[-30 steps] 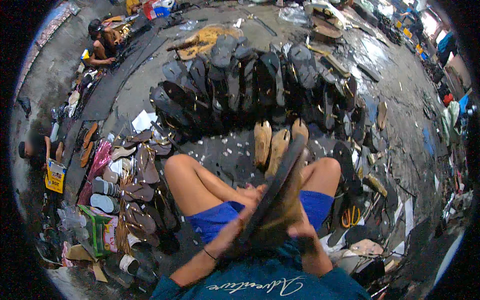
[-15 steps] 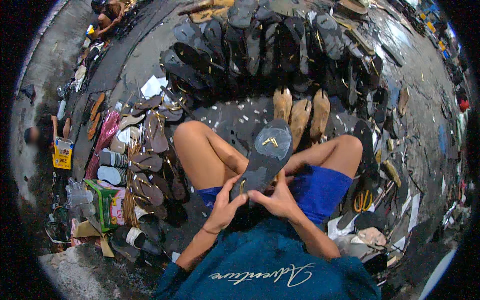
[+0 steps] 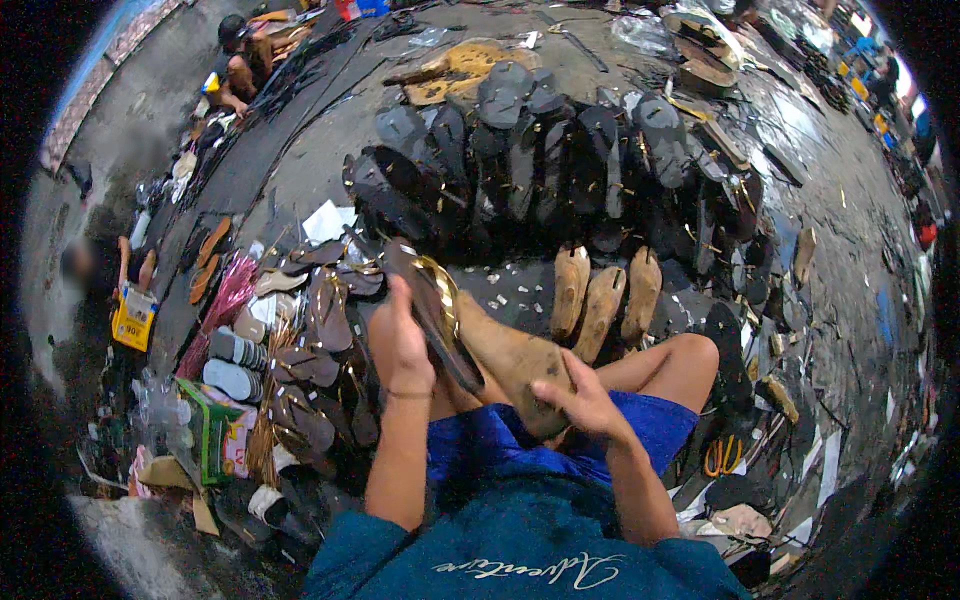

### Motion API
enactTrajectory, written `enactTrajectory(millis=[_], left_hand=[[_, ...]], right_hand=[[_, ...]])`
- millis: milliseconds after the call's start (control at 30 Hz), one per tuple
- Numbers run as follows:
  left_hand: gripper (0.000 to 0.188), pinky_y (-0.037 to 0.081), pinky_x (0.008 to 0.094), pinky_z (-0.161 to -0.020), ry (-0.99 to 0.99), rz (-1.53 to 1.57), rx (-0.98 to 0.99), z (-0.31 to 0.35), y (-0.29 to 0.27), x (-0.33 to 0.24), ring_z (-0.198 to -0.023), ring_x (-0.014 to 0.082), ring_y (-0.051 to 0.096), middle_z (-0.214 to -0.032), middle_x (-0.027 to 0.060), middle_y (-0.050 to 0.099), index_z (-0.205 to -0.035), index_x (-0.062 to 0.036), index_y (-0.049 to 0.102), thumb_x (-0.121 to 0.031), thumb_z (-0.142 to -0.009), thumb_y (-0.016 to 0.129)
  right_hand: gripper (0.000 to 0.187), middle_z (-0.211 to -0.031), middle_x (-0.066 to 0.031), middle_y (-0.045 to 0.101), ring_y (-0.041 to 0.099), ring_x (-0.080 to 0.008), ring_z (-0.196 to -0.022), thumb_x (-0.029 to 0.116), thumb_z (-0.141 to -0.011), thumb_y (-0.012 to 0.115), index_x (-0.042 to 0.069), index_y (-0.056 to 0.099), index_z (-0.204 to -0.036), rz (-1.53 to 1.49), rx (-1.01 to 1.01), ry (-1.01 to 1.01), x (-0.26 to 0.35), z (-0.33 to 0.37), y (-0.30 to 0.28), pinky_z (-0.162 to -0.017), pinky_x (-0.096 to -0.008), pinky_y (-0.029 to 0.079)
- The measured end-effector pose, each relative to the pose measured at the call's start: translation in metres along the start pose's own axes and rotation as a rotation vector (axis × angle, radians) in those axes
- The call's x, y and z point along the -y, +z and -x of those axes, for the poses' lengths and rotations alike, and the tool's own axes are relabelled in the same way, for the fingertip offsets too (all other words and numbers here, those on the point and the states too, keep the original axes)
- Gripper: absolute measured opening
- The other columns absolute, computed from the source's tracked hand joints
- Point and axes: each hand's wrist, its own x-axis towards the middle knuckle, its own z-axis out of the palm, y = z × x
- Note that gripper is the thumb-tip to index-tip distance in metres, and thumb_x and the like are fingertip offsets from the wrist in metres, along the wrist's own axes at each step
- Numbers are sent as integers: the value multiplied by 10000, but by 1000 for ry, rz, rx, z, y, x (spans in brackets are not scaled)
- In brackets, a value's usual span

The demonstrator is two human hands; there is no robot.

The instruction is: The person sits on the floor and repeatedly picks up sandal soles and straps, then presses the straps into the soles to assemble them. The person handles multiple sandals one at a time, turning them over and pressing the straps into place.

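The left hand held the sandal by the toe of the last, whose heel the right hand gripped. Parting them was probably in hand; the next move called for steady holds.

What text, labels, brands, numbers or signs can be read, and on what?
Teal shirt: white cursive word, upside down, legible; not copied here.
Yellow packet: small dark print, partly blurred; not copied here.
Green-and-pink box: print too blurred to read.
Elsewhere: nothing readable.

Dark gold-strapped sandal tilted beside tan wooden foot form.
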Motion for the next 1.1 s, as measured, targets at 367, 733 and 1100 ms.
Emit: enactTrajectory(millis=[367,733,1100], left_hand=[[751,508,463,-927,-600,1390,926,44,15,65,-1111,392,571,-1303,284,492,-1420,-14,354,-604,-956,363],[438,497,262,-788,122,104,-60,-64,-88,31,-856,113,595,-960,56,647,-1195,77,522,-98,-831,692],[735,405,392,-1026,482,-418,-189,-229,-60,35,-1218,352,523,-1291,283,529,-1339,68,388,-359,-842,721]], right_hand=[[445,-1271,-201,561,546,-290,-1193,138,-863,675,18,534,-1269,416,-135,-372,28,-84,-22,-969,-380,459],[366,-1166,-164,613,658,-217,-917,258,-862,699,51,602,-1147,515,-214,-300,10,-183,-24,-821,-339,512],[338,-954,-123,655,628,-155,-733,257,-905,647,29,594,-1149,384,-210,-35,-62,-111,-49,-680,-315,516]])
